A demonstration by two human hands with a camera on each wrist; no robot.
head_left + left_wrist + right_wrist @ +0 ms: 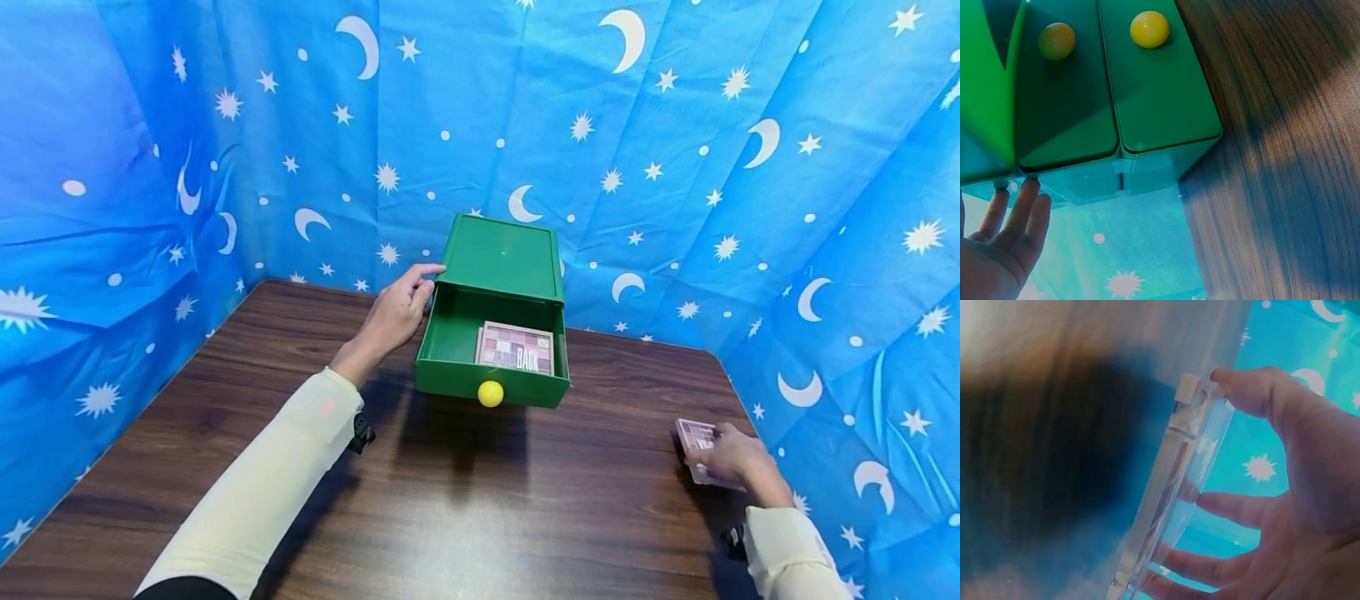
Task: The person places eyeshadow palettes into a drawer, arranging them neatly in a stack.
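The left arm (262,475) slants from the near left toward the far middle, its wrist (351,364) bare past the sleeve. The left hand (390,312) reaches farthest, forefinger extended to the right – three straight fingers (1034,222) show in its wrist view. The right arm (795,558) enters at the near right and angles leftward; the right hand (735,458) hangs palm-down, thumb (1250,387) and fingers spread apart – only slightly bent.
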